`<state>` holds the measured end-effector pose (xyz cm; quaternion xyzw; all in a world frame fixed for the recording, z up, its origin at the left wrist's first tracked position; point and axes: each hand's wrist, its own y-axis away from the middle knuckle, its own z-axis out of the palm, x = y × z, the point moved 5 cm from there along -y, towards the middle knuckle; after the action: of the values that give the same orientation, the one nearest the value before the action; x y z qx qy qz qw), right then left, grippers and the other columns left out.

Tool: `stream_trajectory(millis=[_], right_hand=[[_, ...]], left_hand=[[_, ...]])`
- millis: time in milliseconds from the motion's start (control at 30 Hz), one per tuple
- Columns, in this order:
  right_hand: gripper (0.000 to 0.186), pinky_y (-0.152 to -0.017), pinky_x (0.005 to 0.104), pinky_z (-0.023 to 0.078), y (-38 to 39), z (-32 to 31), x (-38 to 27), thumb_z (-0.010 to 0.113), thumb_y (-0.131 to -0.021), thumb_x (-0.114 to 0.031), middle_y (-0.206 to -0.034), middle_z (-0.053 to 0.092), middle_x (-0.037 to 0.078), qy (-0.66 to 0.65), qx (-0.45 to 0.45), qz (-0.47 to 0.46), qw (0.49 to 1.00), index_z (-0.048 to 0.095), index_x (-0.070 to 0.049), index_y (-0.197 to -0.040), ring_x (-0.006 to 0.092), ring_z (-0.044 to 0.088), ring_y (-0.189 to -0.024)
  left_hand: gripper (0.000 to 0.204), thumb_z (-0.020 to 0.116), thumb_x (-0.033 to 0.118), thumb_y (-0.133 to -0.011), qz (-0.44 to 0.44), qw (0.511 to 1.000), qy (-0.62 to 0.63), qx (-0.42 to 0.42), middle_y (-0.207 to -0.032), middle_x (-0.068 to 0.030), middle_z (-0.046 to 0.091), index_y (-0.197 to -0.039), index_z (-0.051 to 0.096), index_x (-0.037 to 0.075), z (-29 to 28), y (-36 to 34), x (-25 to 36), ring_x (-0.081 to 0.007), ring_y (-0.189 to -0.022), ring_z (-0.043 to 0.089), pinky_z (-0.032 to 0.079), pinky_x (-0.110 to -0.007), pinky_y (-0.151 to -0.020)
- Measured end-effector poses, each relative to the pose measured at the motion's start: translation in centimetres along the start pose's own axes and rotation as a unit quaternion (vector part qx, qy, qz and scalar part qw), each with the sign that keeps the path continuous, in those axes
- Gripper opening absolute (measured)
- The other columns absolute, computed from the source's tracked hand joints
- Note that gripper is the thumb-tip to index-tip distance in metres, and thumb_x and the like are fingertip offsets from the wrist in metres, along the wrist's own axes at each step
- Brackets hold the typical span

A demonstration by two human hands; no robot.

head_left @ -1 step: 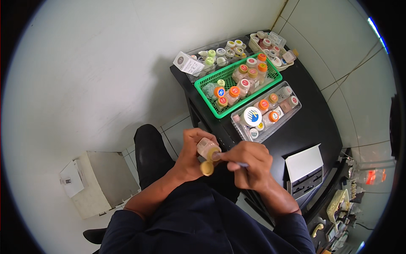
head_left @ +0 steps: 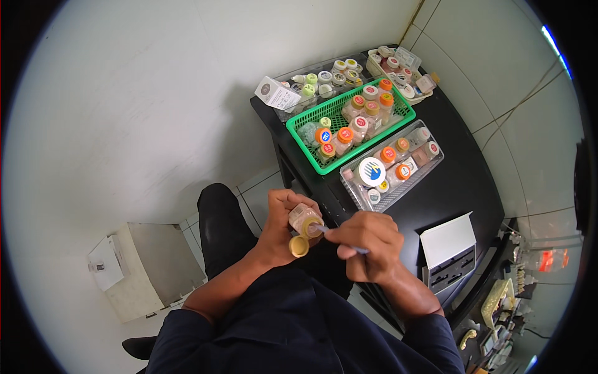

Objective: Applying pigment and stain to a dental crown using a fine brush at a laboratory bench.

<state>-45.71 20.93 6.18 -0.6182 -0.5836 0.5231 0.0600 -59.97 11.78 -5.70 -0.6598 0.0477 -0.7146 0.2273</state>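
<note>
Our left hand (head_left: 278,232) wraps small clear jar (head_left: 301,216), round gold cap (head_left: 299,247) flipped open; both shifted slightly left. Our right hand (head_left: 372,242) pinches thin pale stick (head_left: 321,229) at jar's mouth: work seems ongoing.

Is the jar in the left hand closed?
No, the jar in the left hand has its gold lid off its mouth.

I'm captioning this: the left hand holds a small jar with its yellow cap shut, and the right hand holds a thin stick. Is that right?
Not quite: the head view shows the yellow cap open. The left hand does hold the small jar, and the right hand the thin stick.
</note>
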Motion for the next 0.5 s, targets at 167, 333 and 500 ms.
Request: stream_trajectory(millis=[167, 333, 500], right_hand=[[0.021, -0.054, 0.0338, 0.050, 0.5, 0.2, -0.2, 0.082, -0.081, -0.002, -0.081, 0.069, 0.008, 0.000, 0.017, -0.010, 1.000, 0.077, -0.001, -0.101, 0.0238, 0.067, -0.063], [0.026, -0.053, 0.0349, 0.049, 0.2, 0.5, 0.5, 0.080, -0.078, 0.003, -0.081, 0.067, 0.008, 0.023, -0.015, 0.035, 0.999, 0.076, -0.001, -0.103, 0.0253, 0.066, -0.063], [0.023, -0.053, 0.0352, 0.050, 0.2, 0.4, -0.1, 0.081, -0.079, 0.002, -0.080, 0.068, 0.008, -0.004, -0.010, 0.021, 1.000, 0.075, -0.001, -0.101, 0.0249, 0.067, -0.062]], left_hand=[[0.067, 0.088, -0.007, -0.083, -0.043, 0.999, -0.029, 0.013, -0.126, -0.0108, 0.064, -0.131, 0.043, 0.007, -0.3, -0.4, -0.3, -0.0190, -0.107, 0.069, 0.057, -0.035, -0.094], [0.061, 0.083, -0.002, -0.088, -0.068, 0.994, -0.082, -0.022, -0.122, -0.0093, 0.066, -0.136, 0.046, 0.006, -0.1, -0.9, 1.1, -0.0173, -0.109, 0.068, 0.055, -0.035, -0.098], [0.057, 0.082, 0.002, -0.091, -0.091, 0.991, -0.100, -0.013, -0.116, -0.0080, 0.065, -0.135, 0.046, 0.006, -0.1, 0.1, 0.6, -0.0168, -0.109, 0.069, 0.056, -0.035, -0.097]])
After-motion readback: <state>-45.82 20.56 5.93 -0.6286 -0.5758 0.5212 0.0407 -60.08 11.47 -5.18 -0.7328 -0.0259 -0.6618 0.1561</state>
